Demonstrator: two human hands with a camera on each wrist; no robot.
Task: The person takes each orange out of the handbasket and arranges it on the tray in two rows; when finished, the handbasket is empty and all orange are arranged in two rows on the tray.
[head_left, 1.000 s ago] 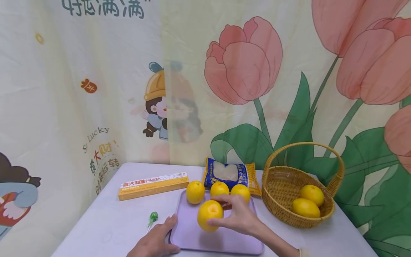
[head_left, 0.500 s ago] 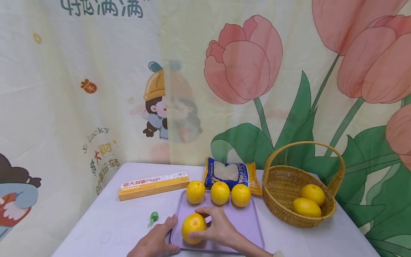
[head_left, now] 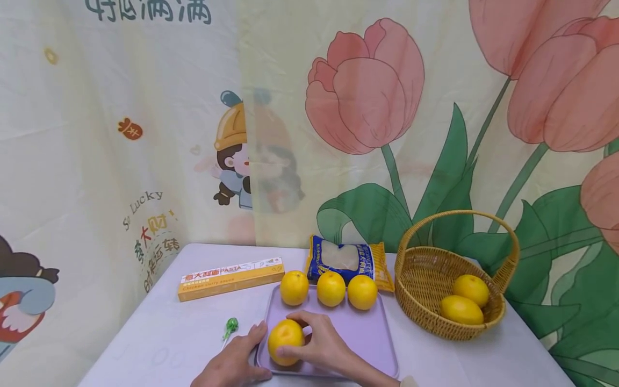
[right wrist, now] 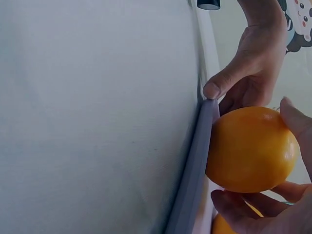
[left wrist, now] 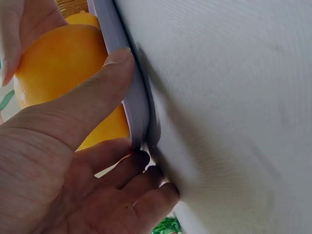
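My right hand (head_left: 321, 343) holds an orange (head_left: 285, 342) between thumb and fingers at the near left corner of a lilac tray (head_left: 360, 336). In the right wrist view that orange (right wrist: 251, 151) sits against the tray's rim, with fingertips still around it. My left hand (head_left: 237, 356) grips the same corner, its thumb (left wrist: 105, 87) along the front rim and its other fingers around at the left side. Along the tray's far edge stand three more oranges in a row: a left one (head_left: 294, 288), a middle one (head_left: 331, 289) and a right one (head_left: 362, 292).
A wicker basket (head_left: 418, 309) with two yellow-orange fruits (head_left: 461, 310) stands right of the tray. Behind lies a blue and yellow bag (head_left: 345, 262). A pasta box (head_left: 231, 279) is at the back left, and a green-wrapped lollipop (head_left: 231, 325) lies beside my left hand.
My right hand has carried the orange left and down from above the tray's middle to its near left corner. The left hand has stayed at the tray.
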